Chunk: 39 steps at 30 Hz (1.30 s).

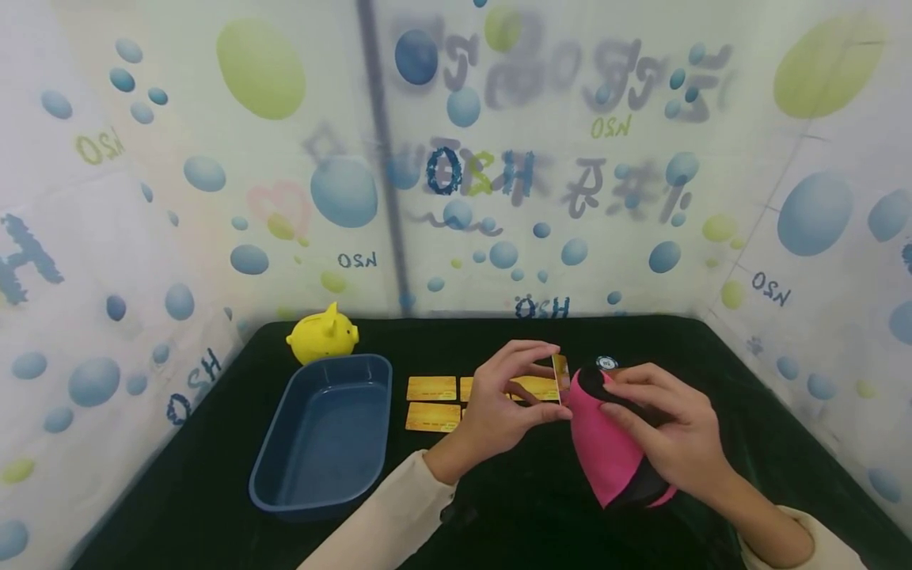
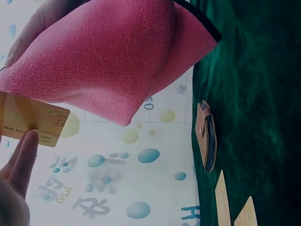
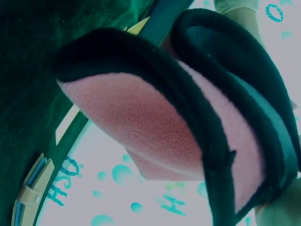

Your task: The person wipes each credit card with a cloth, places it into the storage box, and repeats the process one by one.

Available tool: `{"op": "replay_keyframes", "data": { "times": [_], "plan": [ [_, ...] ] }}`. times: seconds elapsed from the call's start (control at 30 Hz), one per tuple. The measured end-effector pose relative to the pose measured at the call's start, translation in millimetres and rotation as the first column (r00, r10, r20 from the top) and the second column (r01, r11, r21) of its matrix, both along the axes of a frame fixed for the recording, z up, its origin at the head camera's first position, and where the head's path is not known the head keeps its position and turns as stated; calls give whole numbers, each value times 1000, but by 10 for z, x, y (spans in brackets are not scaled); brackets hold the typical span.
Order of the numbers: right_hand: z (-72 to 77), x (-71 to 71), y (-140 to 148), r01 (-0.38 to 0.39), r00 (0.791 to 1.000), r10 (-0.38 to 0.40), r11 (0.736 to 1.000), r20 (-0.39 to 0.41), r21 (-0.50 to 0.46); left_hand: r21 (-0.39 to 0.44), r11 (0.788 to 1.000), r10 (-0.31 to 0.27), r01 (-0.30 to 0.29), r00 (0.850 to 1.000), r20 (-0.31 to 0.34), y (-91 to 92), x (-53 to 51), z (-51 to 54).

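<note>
Upright between the thumb and fingers of my left hand (image 1: 492, 400) is a gold card (image 1: 560, 378); the left wrist view shows the card (image 2: 35, 117) with raised digits and a fingertip against it. My right hand (image 1: 670, 423) pinches a pink cloth (image 1: 606, 451) with black edging, which hangs folded just right of the card. The cloth (image 2: 108, 56) fills the top of the left wrist view, and its folds (image 3: 136, 117) fill much of the right wrist view. Whether cloth and card touch, I cannot tell. Behind my left hand, yellow cards (image 1: 431, 388) lie in rows.
A blue tray (image 1: 321, 435) stands on the dark green tabletop at the left, with a yellow piggy bank (image 1: 322, 336) behind it. A round chip (image 1: 606, 362) lies beyond the cloth. A wallet (image 2: 207, 136) shows in the left wrist view. Patterned curtains enclose the table.
</note>
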State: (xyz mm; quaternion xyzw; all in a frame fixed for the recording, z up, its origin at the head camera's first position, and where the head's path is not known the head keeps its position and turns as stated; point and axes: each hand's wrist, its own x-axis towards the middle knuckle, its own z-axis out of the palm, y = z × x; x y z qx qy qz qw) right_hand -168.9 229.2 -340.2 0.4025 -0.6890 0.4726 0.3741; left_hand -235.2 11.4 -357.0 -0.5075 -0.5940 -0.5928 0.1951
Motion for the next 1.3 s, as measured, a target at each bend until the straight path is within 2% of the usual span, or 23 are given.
{"op": "replay_keyframes", "data": {
  "times": [0.13,0.6,0.9,1.07,1.3],
  "plan": [
    [17,-1,-22,20,999,-18,999,-51,41,3,1000,1,-1,1000,3,1,-1,-8],
    [-48,-48,-9,38,990,-20,991,-140,125,7,1000,-14,14,1000,-16,6,3,6],
    [-30,-59,-34,94,977,-60,982,-206,162,5,1000,-25,26,999,-32,7,26,22],
    [-36,-65,-38,111,973,-73,979,-221,168,8,1000,-26,26,999,-33,9,33,23],
    [-58,-81,-47,138,971,-98,975,-220,173,22,998,-55,55,998,-11,18,62,17]
  ]
}}
